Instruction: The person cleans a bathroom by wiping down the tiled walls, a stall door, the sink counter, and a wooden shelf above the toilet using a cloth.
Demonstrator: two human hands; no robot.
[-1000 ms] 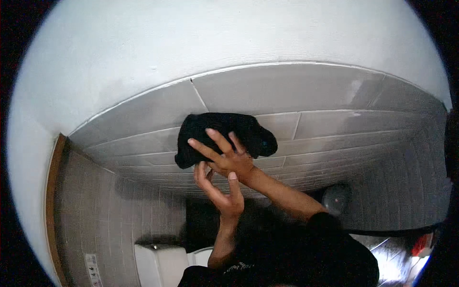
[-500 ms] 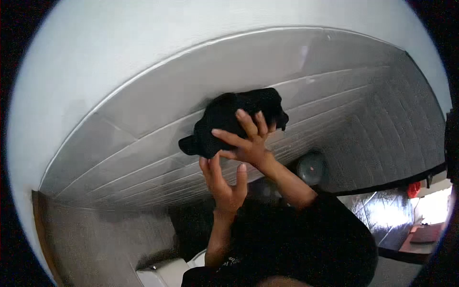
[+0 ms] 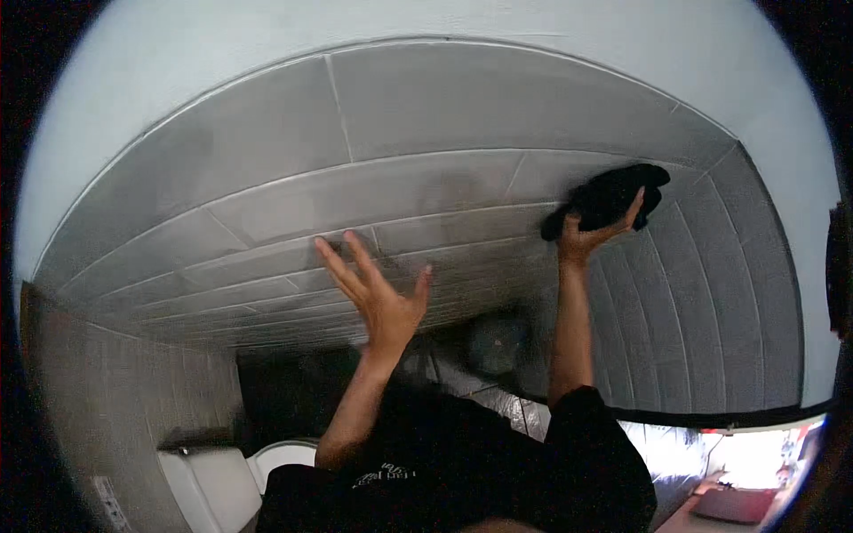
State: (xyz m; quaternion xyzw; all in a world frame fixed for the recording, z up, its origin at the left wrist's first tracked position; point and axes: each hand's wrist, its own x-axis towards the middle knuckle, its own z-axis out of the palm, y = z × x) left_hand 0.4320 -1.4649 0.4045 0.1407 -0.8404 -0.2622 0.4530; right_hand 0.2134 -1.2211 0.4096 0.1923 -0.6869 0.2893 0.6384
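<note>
A bunched black cloth (image 3: 609,197) lies against the grey tiled wall (image 3: 426,107), high on the right near the corner. My right hand (image 3: 604,233) is on it, thumb and fingers spread around its lower side, gripping it against the tiles. Further left, my left hand (image 3: 384,302) is raised in front of the wall with its fingers apart and nothing in it. Whether its fingertips touch the tiles cannot be made out.
A white toilet (image 3: 222,489) stands at the lower left. Below the wall, between my arms, is a dark round object (image 3: 498,342). At the lower right, past a dark edge, a bright area holds a reddish surface (image 3: 733,505).
My right hand has carried the black cloth rightward along the wall toward the corner. My left hand has come away from the cloth and is now apart from it. The view has shifted too.
</note>
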